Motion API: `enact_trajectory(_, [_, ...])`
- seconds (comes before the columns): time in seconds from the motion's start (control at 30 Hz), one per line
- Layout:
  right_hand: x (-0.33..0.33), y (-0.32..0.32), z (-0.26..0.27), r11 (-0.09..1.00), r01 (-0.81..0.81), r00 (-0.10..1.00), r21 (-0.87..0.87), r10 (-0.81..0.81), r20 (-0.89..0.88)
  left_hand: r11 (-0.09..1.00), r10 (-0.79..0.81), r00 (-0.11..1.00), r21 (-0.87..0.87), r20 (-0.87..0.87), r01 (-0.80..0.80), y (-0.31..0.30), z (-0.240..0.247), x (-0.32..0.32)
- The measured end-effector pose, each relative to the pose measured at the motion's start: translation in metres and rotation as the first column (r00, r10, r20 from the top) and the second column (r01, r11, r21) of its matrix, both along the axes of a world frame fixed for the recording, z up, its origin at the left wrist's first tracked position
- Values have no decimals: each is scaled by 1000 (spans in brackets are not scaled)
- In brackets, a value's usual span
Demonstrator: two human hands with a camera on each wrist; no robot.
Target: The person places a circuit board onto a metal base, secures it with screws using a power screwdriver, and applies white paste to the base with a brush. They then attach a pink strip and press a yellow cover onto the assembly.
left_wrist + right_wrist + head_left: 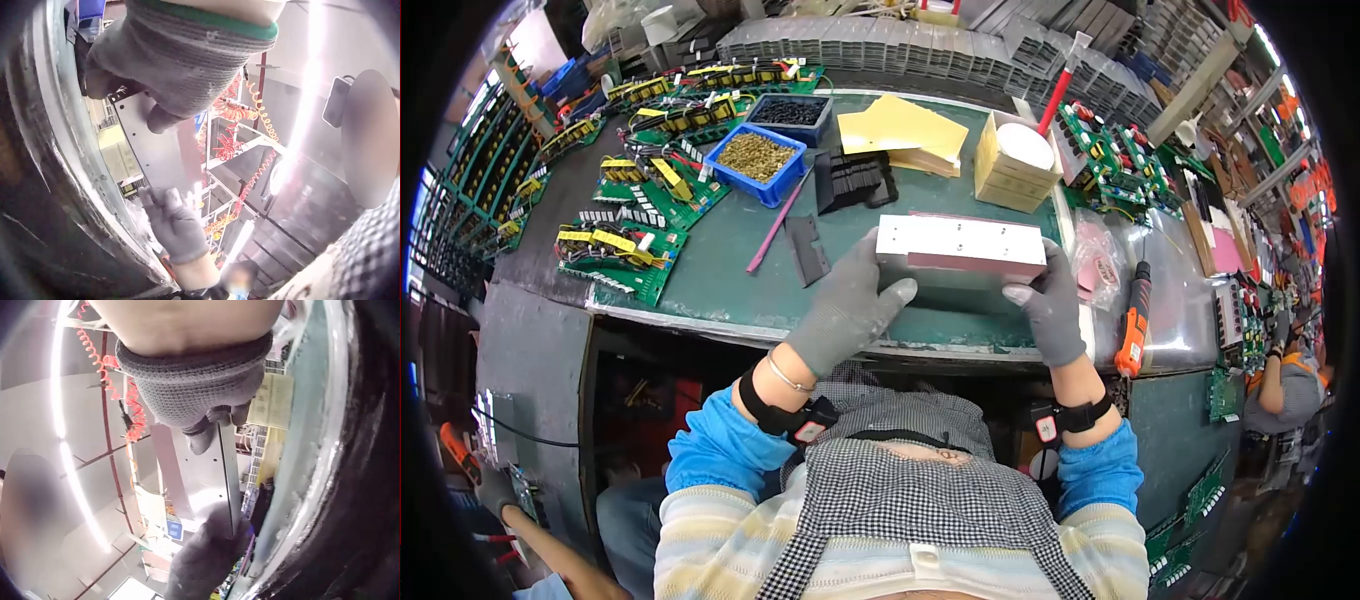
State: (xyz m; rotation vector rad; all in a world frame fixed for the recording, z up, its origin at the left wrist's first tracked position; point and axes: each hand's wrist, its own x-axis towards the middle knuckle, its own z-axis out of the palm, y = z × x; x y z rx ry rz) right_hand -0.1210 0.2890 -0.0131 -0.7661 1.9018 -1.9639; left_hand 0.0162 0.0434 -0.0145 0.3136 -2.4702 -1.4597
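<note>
A long metal housing (960, 240), silvery-white on top with small holes and pinkish along its sides, is held level over the near part of the bench. My grey-gloved left hand (850, 305) grips its left end, thumb toward me. At the opposite end my right hand (1052, 308), gloved alike, grips with its thumb on the near side. The left wrist view shows a flat face of the housing (147, 140) with holes near one edge. In the right wrist view, the right thumb lies against the housing (203, 469); the other fingers are mostly hidden.
Behind the housing are black plastic pieces (855, 180), yellow sheets (900, 130) and a cardboard box (1010, 165). A blue bin (758, 165) of brass-coloured parts and green circuit boards (620, 255) stand left. An orange power screwdriver (1135, 320) lies right, beside a plastic bag (1097, 260).
</note>
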Motion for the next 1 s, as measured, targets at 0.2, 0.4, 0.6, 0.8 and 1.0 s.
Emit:
enact_trajectory(0.2, [-26, 18, -25, 991, 34, 999, 130, -32, -20, 900, 16, 993, -435, 114, 36, 13, 0, -14])
enact_trajectory(0.4, [6, 30, -17, 994, 105, 982, 23, -107, 154, 987, -116, 990, 120, 82, 105, 16, 12, 0])
enact_trajectory(0.6, [8, 30, -21, 997, 74, 979, 36, -79, 189, 995, -90, 996, -44, 20, 90, 24, -16, -14])
enact_trajectory(0.8, [5, 37, -19, 995, 96, 979, 26, -99, 179, 974, -152, 987, 178, 42, 143, 26, -1, -14])
enact_trajectory(1.0, [24, 43, -13, 990, 128, 962, 51, -136, 236, 986, -148, 974, 98, 174, 132, 37, 20, 8])
